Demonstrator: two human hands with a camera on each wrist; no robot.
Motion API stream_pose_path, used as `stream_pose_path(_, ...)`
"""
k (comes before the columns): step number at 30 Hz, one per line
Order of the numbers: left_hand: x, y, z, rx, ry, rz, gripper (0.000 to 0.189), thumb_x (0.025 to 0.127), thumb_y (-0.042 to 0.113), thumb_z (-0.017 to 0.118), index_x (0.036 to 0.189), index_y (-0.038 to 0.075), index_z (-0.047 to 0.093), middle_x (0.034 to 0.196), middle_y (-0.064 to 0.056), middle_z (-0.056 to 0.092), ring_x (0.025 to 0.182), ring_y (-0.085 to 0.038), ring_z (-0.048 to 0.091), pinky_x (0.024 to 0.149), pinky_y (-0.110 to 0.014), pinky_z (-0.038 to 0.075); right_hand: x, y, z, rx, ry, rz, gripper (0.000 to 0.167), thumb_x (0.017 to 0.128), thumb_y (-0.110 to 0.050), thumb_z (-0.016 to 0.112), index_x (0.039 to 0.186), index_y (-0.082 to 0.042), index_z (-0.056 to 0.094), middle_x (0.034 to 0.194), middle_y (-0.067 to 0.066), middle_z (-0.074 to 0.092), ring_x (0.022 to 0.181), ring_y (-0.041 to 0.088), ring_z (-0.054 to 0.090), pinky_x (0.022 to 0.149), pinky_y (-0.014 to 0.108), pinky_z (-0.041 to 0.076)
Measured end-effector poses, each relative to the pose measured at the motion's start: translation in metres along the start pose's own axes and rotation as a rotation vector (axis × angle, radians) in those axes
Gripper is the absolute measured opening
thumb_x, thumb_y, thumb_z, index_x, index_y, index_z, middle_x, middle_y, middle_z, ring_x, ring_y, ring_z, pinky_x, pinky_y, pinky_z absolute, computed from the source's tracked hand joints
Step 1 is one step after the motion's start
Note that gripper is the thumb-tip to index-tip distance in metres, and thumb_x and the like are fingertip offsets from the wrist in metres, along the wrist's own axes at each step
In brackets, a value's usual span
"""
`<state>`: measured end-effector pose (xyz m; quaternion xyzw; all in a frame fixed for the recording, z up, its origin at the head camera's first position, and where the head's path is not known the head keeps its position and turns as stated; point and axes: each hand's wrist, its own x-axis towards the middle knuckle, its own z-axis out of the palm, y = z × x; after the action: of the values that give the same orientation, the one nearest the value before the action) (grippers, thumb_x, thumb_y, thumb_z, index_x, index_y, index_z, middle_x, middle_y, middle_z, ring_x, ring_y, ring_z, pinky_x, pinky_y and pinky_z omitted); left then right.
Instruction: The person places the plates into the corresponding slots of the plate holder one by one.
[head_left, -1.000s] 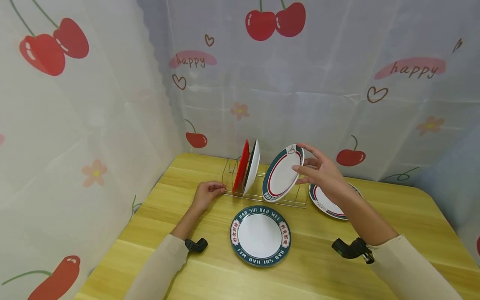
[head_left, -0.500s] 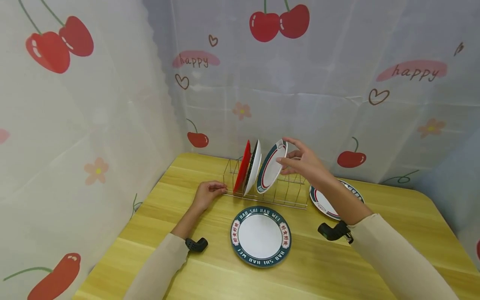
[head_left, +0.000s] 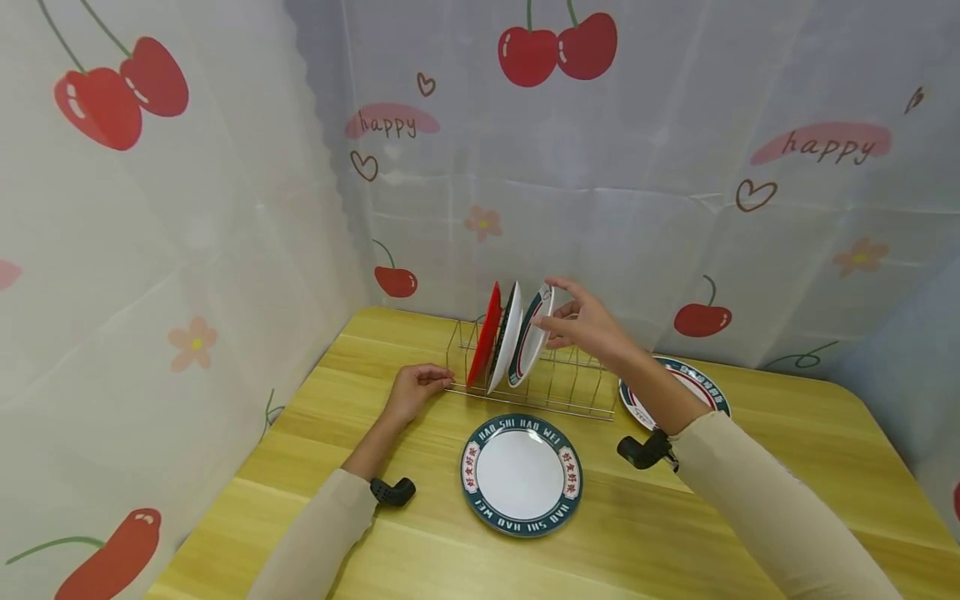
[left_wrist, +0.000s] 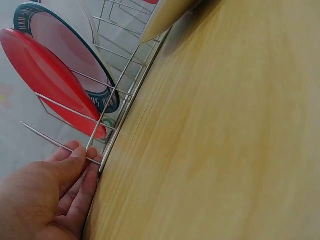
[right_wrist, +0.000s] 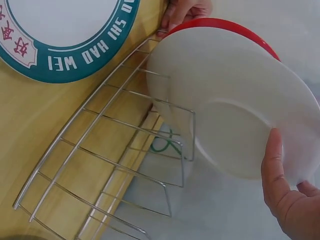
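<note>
My right hand (head_left: 592,329) pinches the rim of a white plate (head_left: 531,340) with green and red bands, thumb on one face and fingers behind. The plate stands tilted within the wire dish rack (head_left: 570,387); its white underside fills much of the right wrist view. Just left of it in the rack are a white plate with a dark green rim (left_wrist: 70,45) and a red plate (head_left: 484,335), both on edge. At the rack's left end, my left hand (head_left: 417,390) holds the wire frame between thumb and fingers, as the left wrist view also shows.
A green-rimmed plate (head_left: 521,475) lies flat on the wooden table (head_left: 615,533) in front of the rack. Another banded plate (head_left: 701,387) lies to the right, partly hidden by my right forearm. A cherry-patterned curtain (head_left: 637,225) hangs close behind.
My right hand has moved left with the banded plate, bringing it more upright and close to the two racked plates. The left hand has stayed on the rack's end.
</note>
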<state>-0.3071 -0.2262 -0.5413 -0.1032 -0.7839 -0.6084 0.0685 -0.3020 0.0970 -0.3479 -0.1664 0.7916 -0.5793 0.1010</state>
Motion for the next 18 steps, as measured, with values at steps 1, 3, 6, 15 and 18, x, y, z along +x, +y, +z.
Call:
stream_pose_path(1, 0.0, 0.0, 0.0, 0.0, -0.001, 0.0, 0.013, 0.09, -0.003, 0.073, 0.102, -0.001, 0.078, 0.104, -0.015, 0.076, 0.097, -0.028, 0.073, 0.081, -0.026, 0.06, 0.002, 0.002, 0.001, 0.002, 0.002, -0.001, 0.077, 0.095, -0.019, 0.073, 0.159, -0.022, 0.031, 0.114, 0.023, 0.049, 0.094, 0.043, 0.065, 0.075, 0.036, 0.062)
stream_pose_path(3, 0.0, 0.0, 0.0, -0.003, -0.002, 0.005, 0.013, 0.09, -0.003, 0.074, 0.102, -0.001, 0.078, 0.103, -0.015, 0.076, 0.095, -0.027, 0.074, 0.081, -0.026, 0.06, 0.005, 0.005, 0.002, 0.0, 0.001, -0.009, 0.077, 0.095, -0.018, 0.074, 0.159, -0.022, 0.031, 0.112, 0.023, 0.049, 0.094, 0.041, 0.065, 0.075, 0.036, 0.062)
stream_pose_path(6, 0.001, 0.0, 0.0, -0.007, -0.005, 0.013, 0.013, 0.09, -0.002, 0.074, 0.102, -0.002, 0.078, 0.102, -0.015, 0.076, 0.094, -0.025, 0.074, 0.081, -0.026, 0.06, 0.009, 0.011, 0.004, -0.018, 0.004, -0.024, 0.077, 0.095, -0.017, 0.074, 0.159, -0.021, 0.032, 0.11, 0.024, 0.05, 0.091, 0.042, 0.067, 0.073, 0.036, 0.063)
stream_pose_path(15, 0.002, -0.001, 0.0, -0.015, -0.011, 0.012, 0.013, 0.09, -0.001, 0.074, 0.102, -0.002, 0.077, 0.103, -0.016, 0.076, 0.094, -0.027, 0.074, 0.08, -0.025, 0.06, 0.019, 0.026, 0.014, -0.108, 0.012, -0.026, 0.078, 0.093, -0.02, 0.076, 0.158, -0.02, 0.033, 0.11, 0.025, 0.052, 0.087, 0.045, 0.07, 0.079, 0.046, 0.061)
stream_pose_path(18, 0.002, -0.001, 0.001, -0.013, -0.009, 0.015, 0.013, 0.09, -0.001, 0.074, 0.102, -0.002, 0.077, 0.103, -0.016, 0.076, 0.094, -0.026, 0.074, 0.08, -0.025, 0.06, 0.022, 0.031, 0.016, -0.121, 0.017, -0.019, 0.079, 0.093, -0.022, 0.077, 0.159, -0.02, 0.033, 0.109, 0.023, 0.052, 0.086, 0.043, 0.07, 0.084, 0.052, 0.059)
